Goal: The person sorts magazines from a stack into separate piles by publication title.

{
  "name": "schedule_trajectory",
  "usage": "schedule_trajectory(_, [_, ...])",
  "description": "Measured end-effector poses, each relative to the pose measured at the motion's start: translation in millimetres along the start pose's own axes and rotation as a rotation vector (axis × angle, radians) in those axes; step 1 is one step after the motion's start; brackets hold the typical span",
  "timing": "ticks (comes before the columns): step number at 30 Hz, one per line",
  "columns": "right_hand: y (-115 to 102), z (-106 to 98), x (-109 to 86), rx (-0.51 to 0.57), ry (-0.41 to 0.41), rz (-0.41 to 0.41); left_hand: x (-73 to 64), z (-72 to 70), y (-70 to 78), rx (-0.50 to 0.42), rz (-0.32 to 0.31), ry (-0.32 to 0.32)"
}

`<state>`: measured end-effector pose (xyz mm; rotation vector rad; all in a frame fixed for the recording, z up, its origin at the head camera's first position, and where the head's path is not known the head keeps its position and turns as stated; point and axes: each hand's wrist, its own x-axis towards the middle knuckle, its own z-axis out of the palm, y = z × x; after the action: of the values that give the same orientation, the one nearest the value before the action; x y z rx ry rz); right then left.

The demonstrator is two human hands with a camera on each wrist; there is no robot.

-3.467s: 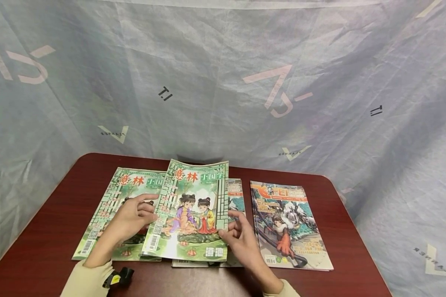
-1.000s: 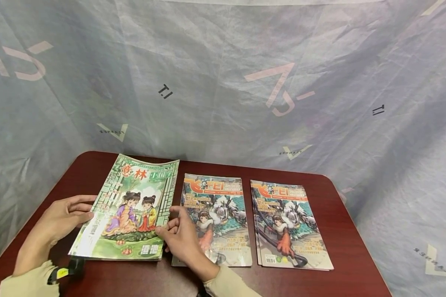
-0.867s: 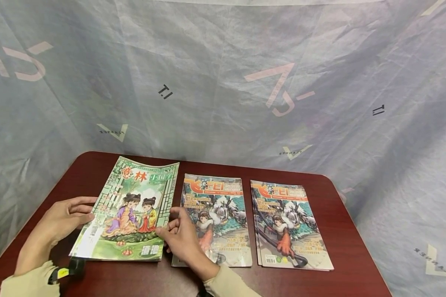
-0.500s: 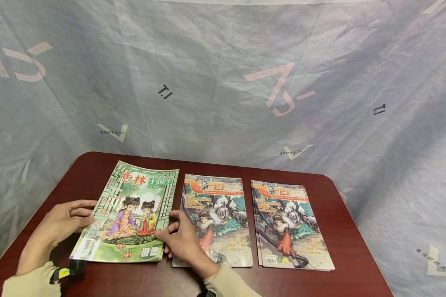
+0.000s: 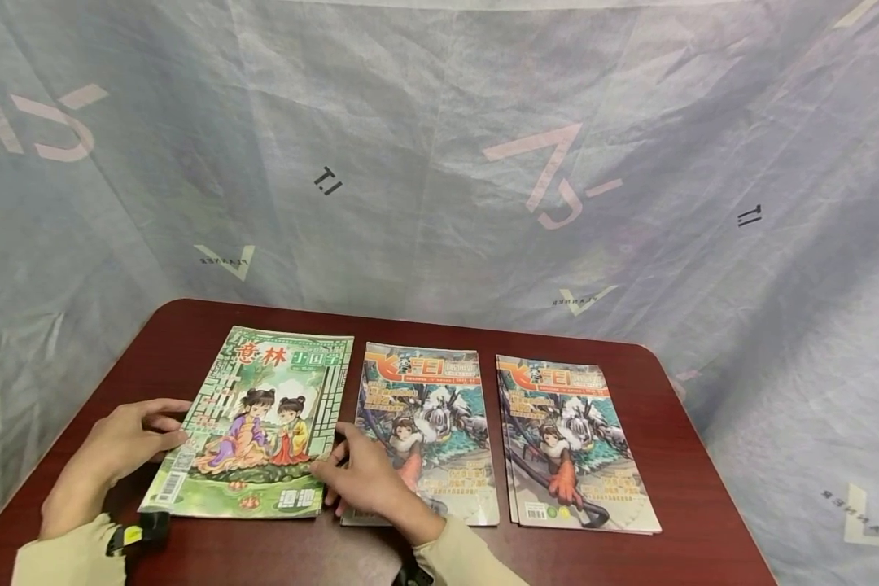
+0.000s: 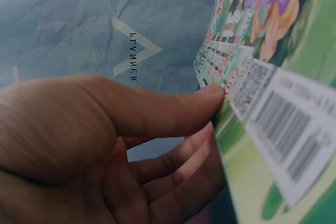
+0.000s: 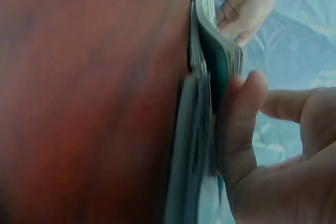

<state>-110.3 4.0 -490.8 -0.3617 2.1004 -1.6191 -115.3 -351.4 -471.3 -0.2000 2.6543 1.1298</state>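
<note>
A magazine [image 5: 264, 431] with a green cover and two cartoon children lies face up at the left of the table, between my hands. My left hand [image 5: 128, 443] pinches its left edge; in the left wrist view the thumb [image 6: 173, 111] presses on the cover beside the barcode and the fingers are beneath. On the opposite edge, my right hand [image 5: 369, 472] grips with the thumb on top. From the right wrist view, the magazine's page edges [image 7: 233, 59] sit close over a lower magazine [image 7: 194, 48], which the head view hides.
Right of the green magazine lies a magazine [image 5: 428, 443] with an orange title, partly under my right forearm. Farther right, a small pile of matching magazines [image 5: 567, 448] is slightly fanned. A grey printed cloth [image 5: 425, 163] hangs behind the dark red table [image 5: 703, 521].
Both hands have carried the green magazine left, off the middle magazine and over the other green one. Over the last second its far edge has come down and lies flatter.
</note>
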Motion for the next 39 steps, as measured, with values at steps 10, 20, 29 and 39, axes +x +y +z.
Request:
schedule_trajectory(10, [-2, -12, -0.6, -0.126, -0.061, -0.010, -1.8, -3.2, 2.7, 0.115, 0.020, 0.032])
schedule_trajectory(20, [-2, -13, -2.0, -0.167, -0.048, -0.019, 0.9, 1.3, 8.9, 0.176, 0.036, 0.027])
schedule_trajectory(29, [-3, -16, -2.1, -0.178, -0.046, -0.021, -0.3, 0.9, 16.0, 0.193, 0.048, 0.062])
schedule_trajectory(39, [-3, -25, -1.4, -0.332, -0.007, -0.113, -2.6, 8.6, 32.7, 0.178, 0.105, 0.168])
